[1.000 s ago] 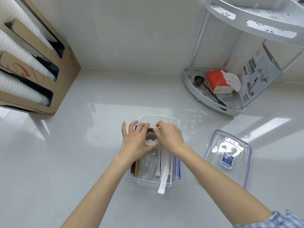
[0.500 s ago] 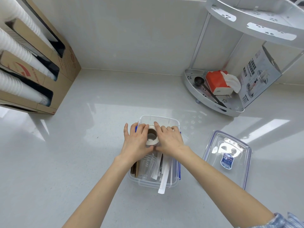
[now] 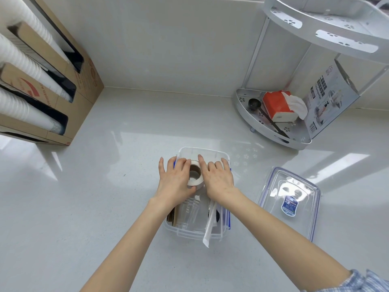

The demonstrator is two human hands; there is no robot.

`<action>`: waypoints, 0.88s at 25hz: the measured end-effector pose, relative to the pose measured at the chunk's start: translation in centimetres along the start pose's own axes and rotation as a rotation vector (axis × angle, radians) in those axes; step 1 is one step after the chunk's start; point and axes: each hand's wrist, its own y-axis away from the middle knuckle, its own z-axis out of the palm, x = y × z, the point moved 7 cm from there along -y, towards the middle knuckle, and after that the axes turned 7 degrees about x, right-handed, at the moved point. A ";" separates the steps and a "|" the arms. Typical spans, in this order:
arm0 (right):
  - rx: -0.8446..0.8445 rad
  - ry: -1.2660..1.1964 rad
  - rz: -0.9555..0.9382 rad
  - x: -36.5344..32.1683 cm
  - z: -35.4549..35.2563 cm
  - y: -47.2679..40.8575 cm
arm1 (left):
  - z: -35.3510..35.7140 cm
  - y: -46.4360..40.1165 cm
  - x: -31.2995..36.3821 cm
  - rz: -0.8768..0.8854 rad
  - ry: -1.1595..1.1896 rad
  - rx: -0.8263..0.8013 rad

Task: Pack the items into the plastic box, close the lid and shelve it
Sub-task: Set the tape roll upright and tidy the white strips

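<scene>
Step in hand: packing. The box stands open on the counter, and both hands are over its far half, pressing a tape roll down among the contents. The left hand lies against the roll's left side with fingers extended and the thumb curled under its near edge; the right hand lies flat against the right side, fingers spread toward the far rim. Together they clasp the roll between them; neither hand is closed into a fist. Clear cups and a brown card piece occupy the near half of the box. A white wrapped strip overhangs the near rim and would likely obstruct closure. The lid rests on the counter just to the right of the box, apart from it. Next move, by judgement: seat the roll below rim level, release it, tuck the strip inside, then fetch the lid. The rack at the far right is the probable shelving place.
</scene>
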 end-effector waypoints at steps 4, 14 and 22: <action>0.046 -0.037 -0.031 0.3 0.0 0.3 | 0.0 0.0 -0.1 -0.013 0.011 -0.053; 0.336 -0.787 0.214 5.8 -3.5 5.8 | -2.3 4.3 3.2 0.039 0.232 0.034; 0.069 -0.892 0.362 5.3 -0.2 9.3 | 1.9 5.8 5.0 -0.012 0.141 -0.230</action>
